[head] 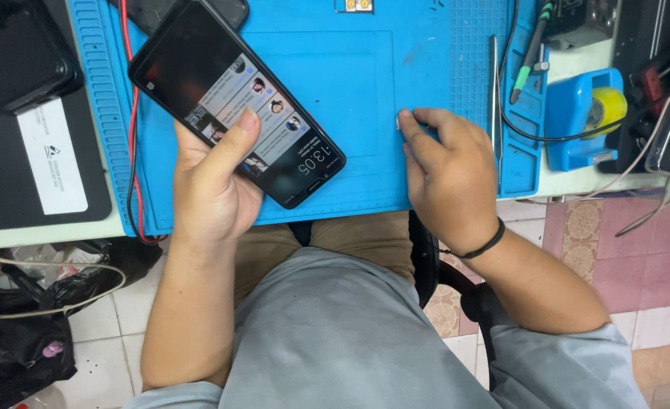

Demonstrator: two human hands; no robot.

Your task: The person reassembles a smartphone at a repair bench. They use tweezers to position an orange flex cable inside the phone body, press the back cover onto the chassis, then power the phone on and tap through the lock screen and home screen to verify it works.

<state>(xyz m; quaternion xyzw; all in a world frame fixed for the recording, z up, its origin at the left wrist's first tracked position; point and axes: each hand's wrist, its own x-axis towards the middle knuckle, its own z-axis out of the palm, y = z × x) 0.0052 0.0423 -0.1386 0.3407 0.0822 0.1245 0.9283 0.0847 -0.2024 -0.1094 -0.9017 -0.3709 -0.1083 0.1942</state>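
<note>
So here's my table right now: I've got the black smartphone [236, 102] in my left hand [213, 178], fingers wrapped under it and my thumb resting on the lit screen, which is showing a list of little thumbnails. The phone sits at an angle over the near-left part of the blue repair mat [350, 76], lifted a bit off it as far as I can tell.

My right hand [448, 170] is down on the mat near its near-right corner, fingers curled, with the fingertips pinching or pressing on something tiny and pale [398, 121]. Can't honestly tell what it is from here, it's too small, and I can't say whether I've actually got it gripped or am just touching it.

If I had to give a tip for this bit: keep the phone steady in the palm and let only the thumb do the work, so the screen doesn't tilt away. With the tiny part, I'd guess a light pinch right at the tips is best, staying low over the mat so it can't bounce off the edge.

Other stuff around: metal tweezers [493, 83] lying just beside my right hand, a green-tipped tool [530, 57], a blue tape dispenser [583, 113] with yellow tape at the far right, and a red wire [132, 136] running along the mat's left edge.
</note>
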